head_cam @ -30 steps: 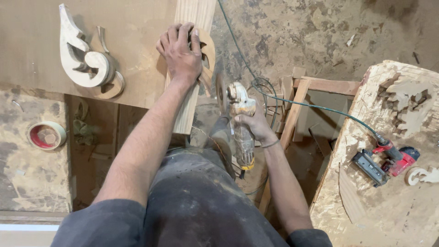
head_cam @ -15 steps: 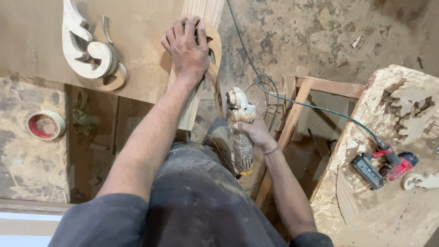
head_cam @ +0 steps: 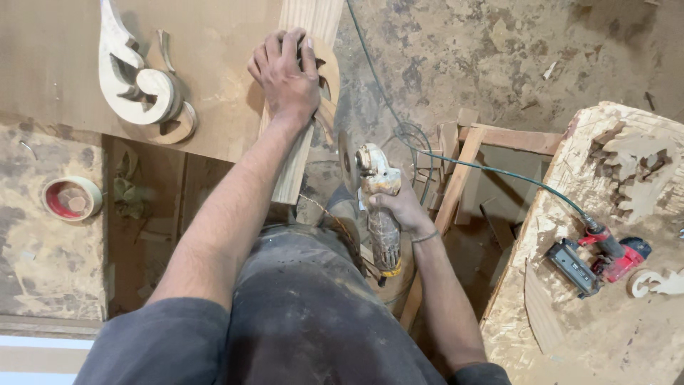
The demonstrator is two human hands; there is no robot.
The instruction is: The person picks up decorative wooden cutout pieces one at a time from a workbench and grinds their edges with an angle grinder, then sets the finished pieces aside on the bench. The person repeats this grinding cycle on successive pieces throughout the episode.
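My left hand (head_cam: 287, 73) presses flat on a pale wooden plank (head_cam: 293, 160) that juts over the edge of a brown workbench (head_cam: 43, 64). A curved carved piece (head_cam: 328, 78) lies partly under that hand. My right hand (head_cam: 401, 209) grips a dusty angle grinder (head_cam: 374, 207) by its body. The grinder's disc (head_cam: 348, 162) stands on edge just right of the plank, close to the carved piece. Whether it touches the wood I cannot tell.
A carved scroll ornament (head_cam: 135, 82) lies on the bench at upper left. A tape roll (head_cam: 71, 198) sits on a lower dusty surface at left. At right, a chipboard table (head_cam: 591, 314) carries a red power tool (head_cam: 602, 257). A green cord (head_cam: 491, 171) crosses a wooden frame (head_cam: 470, 150).
My view has shifted a little. The left hand stays on the plank. The grinder has tilted so its disc faces the plank's right edge.
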